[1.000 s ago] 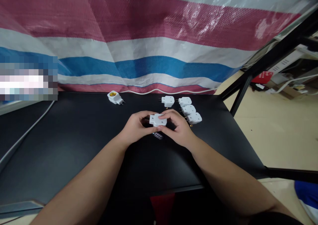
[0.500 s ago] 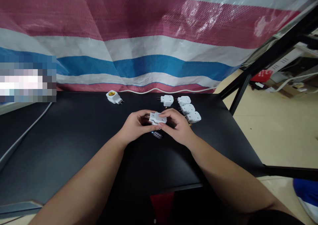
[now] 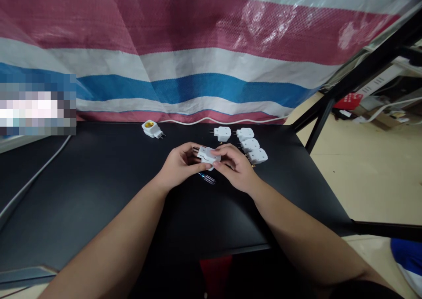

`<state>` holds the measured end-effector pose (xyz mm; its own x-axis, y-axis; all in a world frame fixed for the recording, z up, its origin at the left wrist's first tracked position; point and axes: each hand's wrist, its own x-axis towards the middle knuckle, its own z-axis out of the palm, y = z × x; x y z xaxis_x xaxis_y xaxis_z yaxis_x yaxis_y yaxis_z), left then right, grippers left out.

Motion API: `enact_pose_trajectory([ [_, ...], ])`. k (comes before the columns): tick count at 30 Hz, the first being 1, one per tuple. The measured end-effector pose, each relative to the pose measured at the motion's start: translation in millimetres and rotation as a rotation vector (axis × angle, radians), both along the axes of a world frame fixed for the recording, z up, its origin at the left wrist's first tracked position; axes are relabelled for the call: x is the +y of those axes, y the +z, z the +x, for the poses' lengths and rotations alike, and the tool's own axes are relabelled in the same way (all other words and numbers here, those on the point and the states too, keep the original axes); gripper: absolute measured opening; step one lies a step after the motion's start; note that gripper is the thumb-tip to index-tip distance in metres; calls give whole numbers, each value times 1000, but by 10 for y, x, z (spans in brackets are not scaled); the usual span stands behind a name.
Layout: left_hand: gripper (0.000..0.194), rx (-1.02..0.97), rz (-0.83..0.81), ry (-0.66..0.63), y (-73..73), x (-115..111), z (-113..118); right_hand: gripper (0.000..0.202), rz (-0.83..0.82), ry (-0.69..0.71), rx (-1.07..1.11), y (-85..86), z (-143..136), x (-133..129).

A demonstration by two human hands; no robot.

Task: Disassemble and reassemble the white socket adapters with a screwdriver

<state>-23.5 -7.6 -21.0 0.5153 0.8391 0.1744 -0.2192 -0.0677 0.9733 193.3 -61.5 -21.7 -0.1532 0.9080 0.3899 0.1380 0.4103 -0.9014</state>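
Between my two hands is a white plug-in lamp holder (image 3: 206,153), its metal prongs pointing left. My left hand (image 3: 180,163) grips its left side, thumb along the near edge. From the right, my right hand (image 3: 236,165) closes on it, with fingers over the top face and thumb at the near side. A dark gap line runs along the housing's near side. Just below the hands lies a screwdriver (image 3: 207,178) with a clear handle; its tip end is hidden.
A similar lamp holder (image 3: 152,129) with a gold threaded socket facing up lies back left. Several more white lamp holders (image 3: 249,145) lie behind my right hand. A white cable (image 3: 198,121) runs along the black table's (image 3: 108,180) back edge, before a striped plastic sheet (image 3: 184,22).
The lamp holder has tilted slightly in my hands, showing more of its near side. My left thumb has shifted a little, and more of the screwdriver shows.
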Motion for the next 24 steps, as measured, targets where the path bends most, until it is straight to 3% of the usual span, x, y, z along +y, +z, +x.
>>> enact_pose_trajectory([
  [7,48,-42,-3,-58,2,-1,14,24,-264,48,250,-20,-41,29],
  [13,49,-22,104,-34,1,5,1,35,-486,134,407,8,-51,20],
  [18,39,-5,123,-33,42,4,-12,38,-409,63,377,-12,-54,33],
  [24,25,21,112,104,73,3,-8,39,-225,-58,193,-59,-60,30],
])
